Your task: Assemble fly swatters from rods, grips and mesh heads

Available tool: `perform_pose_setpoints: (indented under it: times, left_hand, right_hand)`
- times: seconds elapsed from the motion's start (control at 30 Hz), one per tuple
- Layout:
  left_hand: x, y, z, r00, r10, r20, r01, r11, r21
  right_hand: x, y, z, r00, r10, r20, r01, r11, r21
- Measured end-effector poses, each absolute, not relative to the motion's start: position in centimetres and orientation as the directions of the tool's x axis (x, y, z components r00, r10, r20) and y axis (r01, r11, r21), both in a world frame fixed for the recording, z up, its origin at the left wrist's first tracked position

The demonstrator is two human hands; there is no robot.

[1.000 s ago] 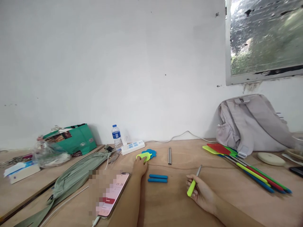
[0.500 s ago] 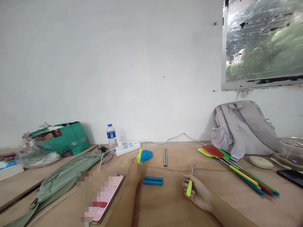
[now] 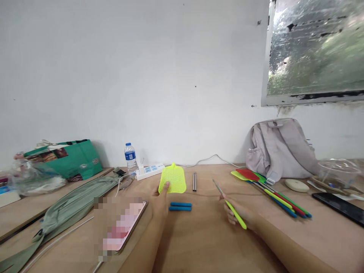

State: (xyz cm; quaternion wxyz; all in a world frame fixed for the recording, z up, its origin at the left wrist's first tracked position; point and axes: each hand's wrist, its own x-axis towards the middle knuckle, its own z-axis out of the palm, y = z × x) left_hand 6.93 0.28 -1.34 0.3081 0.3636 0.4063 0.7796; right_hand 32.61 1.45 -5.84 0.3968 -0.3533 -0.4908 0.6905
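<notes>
My left hand (image 3: 160, 193) grips a yellow fly swatter head (image 3: 173, 179) by its lower left edge, thumb on the mesh, its flat face turned toward me. In my right hand (image 3: 235, 212) is a fly swatter handle (image 3: 237, 216) with a yellow grip and a thin metal rod slanting up to the left. The head and the rod are apart. Between my hands two blue handle grips (image 3: 180, 207) lie side by side on the table. Behind them rest metal rods (image 3: 194, 182). The blue piece seen earlier is hidden behind the yellow head.
Assembled fly swatters (image 3: 273, 193) lie at the right, before a grey backpack (image 3: 275, 148). A phone (image 3: 127, 227) and a green-grey strap bag (image 3: 76, 204) are at the left. A power strip (image 3: 150, 171) and water bottle (image 3: 130, 157) stand at the back.
My left hand has turned the yellow head from edge-on to face-on. My right hand has tilted the handle so its rod points up-left and its grip end lies down-right. The view has shifted slightly.
</notes>
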Motion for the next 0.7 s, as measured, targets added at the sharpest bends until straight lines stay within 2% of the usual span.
perform_pose_setpoints:
  times: [0.07,0.13,0.2,0.3,0.37,0.43,0.53,0.7]
  left_hand:
    - [7.7,0.3,-1.7,-0.427,0.875,0.231,-0.379,-0.404,0.833]
    - [8.2,0.1,-2.1,-0.265,0.95,0.168,-0.464,-0.278,0.841]
    - [8.6,-0.1,-2.3,-0.098,0.991,0.094,-0.453,-0.128,0.882]
    - [8.8,-0.4,-2.5,0.048,0.999,0.018,-0.404,0.003,0.915]
    - [8.9,-0.4,-2.5,0.057,0.998,-0.001,-0.409,0.025,0.912]
    - [8.9,-0.4,-2.5,0.039,0.999,-0.015,-0.419,0.03,0.907]
    - [8.9,-0.4,-2.6,0.055,0.998,-0.025,-0.419,0.046,0.907]
    - [9.0,-0.4,-2.8,0.046,0.998,-0.042,-0.42,0.057,0.906]
  right_hand:
    - [33.0,2.0,-5.8,-0.347,0.936,-0.049,-0.226,-0.134,-0.965]
    - [33.2,2.2,-5.6,-0.272,0.962,-0.025,-0.205,-0.083,-0.975]
    - [33.3,2.0,-5.0,-0.243,0.97,0.01,-0.092,-0.013,-0.996]
    - [33.8,1.0,-3.6,-0.3,0.926,0.231,0.179,0.292,-0.939]
    - [34.3,0.4,-2.6,-0.41,0.836,0.364,0.309,0.503,-0.807]
    - [34.7,-0.1,-1.9,-0.503,0.763,0.405,0.38,0.616,-0.69]
    - [35.0,-0.3,-1.4,-0.549,0.719,0.426,0.428,0.68,-0.596]
    - [34.6,-0.5,-1.5,-0.534,0.721,0.442,0.462,0.686,-0.562]
